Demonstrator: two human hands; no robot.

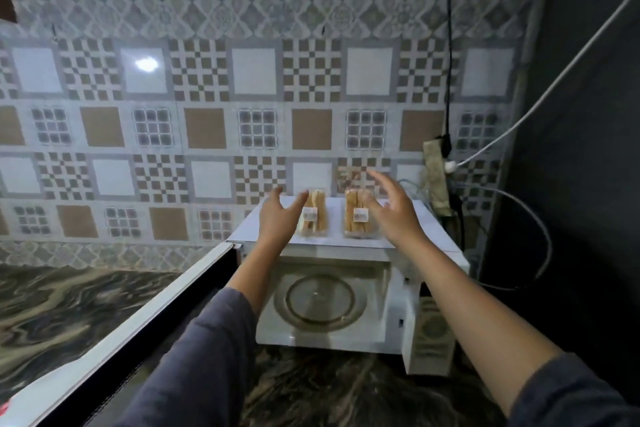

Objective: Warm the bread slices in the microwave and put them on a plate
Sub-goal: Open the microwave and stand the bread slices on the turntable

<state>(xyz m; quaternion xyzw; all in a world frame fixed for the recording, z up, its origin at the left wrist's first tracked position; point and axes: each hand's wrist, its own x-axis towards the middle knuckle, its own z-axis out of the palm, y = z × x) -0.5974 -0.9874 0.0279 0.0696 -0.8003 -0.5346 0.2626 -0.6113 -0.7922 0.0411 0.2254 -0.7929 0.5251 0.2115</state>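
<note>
Bread packs [313, 215] [358, 215] sit mid-frame atop open microwave [346, 333]; both hands [277, 218] [394, 211] empty, fingers spread. Best grip each pack's sides lightly, avoiding crushing.

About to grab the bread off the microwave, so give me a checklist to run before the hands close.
1. Microwave door open: ok.
2. Turntable bare, ready for bread: ok.
3. Both bread packs on the microwave top, left pack and right pack: ok.
4. Left hand open beside the left pack, not gripping: ok.
5. Right hand open at the right pack, not gripping: ok.
6. Bread unwrapped: not ok, both packs look wrapped.
7. Plate ready: cannot tell, none in view.
</note>
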